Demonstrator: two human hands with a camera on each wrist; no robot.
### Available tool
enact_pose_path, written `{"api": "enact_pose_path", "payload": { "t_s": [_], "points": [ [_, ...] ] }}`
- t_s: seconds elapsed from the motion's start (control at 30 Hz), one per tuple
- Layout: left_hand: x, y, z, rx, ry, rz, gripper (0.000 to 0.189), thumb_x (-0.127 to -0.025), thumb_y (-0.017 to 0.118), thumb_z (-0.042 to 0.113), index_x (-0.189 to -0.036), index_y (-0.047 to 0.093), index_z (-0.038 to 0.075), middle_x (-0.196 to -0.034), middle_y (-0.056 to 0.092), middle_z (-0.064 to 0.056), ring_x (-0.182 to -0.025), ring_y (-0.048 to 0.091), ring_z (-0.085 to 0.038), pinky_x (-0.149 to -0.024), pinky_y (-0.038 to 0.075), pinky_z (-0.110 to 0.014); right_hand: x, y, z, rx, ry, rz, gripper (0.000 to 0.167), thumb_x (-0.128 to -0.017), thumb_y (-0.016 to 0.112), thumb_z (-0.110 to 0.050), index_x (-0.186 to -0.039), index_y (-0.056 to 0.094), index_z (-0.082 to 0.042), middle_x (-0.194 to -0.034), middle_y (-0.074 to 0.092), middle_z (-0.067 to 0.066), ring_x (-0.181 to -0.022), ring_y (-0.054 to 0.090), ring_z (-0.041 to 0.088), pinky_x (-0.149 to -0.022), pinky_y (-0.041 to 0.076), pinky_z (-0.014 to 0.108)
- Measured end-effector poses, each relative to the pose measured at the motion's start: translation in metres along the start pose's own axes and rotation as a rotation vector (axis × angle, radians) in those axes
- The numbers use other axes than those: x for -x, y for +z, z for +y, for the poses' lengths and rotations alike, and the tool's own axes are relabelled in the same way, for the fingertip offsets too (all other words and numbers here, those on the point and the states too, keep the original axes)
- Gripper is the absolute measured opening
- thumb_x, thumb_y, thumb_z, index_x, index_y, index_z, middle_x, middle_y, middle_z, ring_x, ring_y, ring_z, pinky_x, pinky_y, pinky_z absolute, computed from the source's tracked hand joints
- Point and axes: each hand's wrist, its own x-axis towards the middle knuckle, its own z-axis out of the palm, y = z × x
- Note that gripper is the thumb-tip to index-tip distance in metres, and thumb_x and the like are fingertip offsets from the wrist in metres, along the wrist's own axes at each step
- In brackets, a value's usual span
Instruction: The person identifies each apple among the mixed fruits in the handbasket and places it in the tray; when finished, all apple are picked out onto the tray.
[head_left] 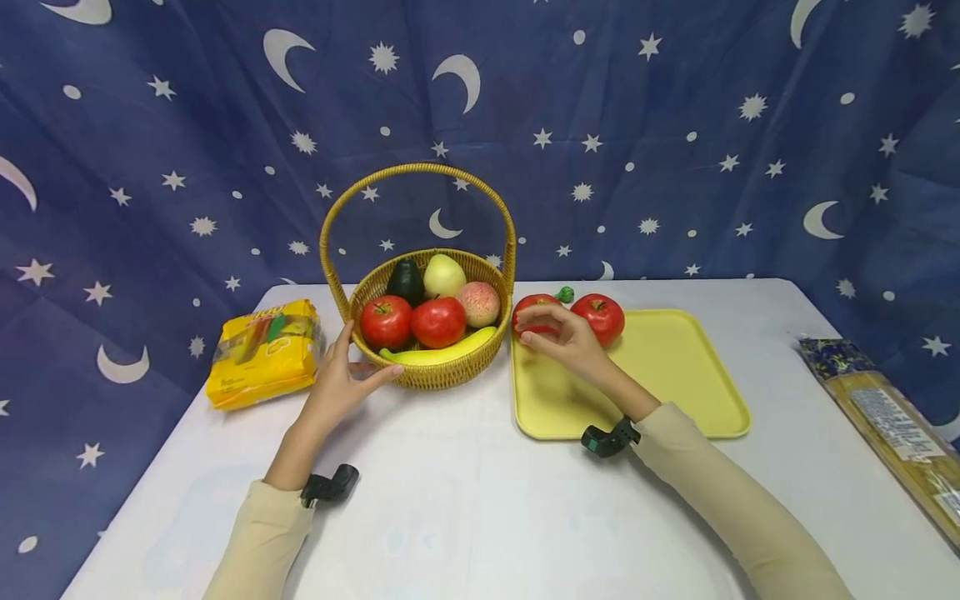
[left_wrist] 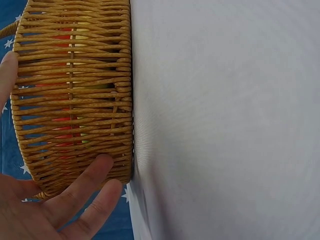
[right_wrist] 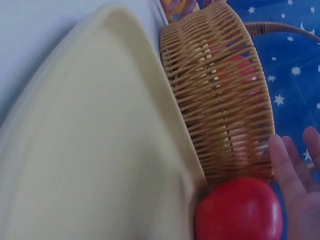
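A dark blue cloth (head_left: 675,192), printed with pale moons (head_left: 286,57), stars (head_left: 383,57) and small dots (head_left: 579,37), hangs across the whole back and down both sides, with soft creases in it. In front of it stands a white table (head_left: 465,500) with rounded far corners (faint, washed-out shapes show on its top toward the near side). The light is fairly even, and the shadows on the white are soft-edged.
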Motion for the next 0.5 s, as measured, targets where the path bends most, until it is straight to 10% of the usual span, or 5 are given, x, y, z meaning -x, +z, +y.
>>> {"api": "enact_pose_path", "payload": {
  "t_s": [0.5],
  "points": [
    [0.001,-0.001,0.000,-0.003,0.005,-0.003,0.112,-0.085,0.074,0.047,-0.157,-0.001,0.007,-0.154,0.019,-0.030,-0.112,0.061,-0.040,-0.104,0.038,-0.059,-0.012,0.018,-0.005,-0.029,-0.034,-0.001,0.031,-0.089,0.063,0.011,-0.118,0.056,0.014,-0.113,0.059,0.029,-0.102,0.064,0.028,-0.088,0.055,0.034]
  ]
}}
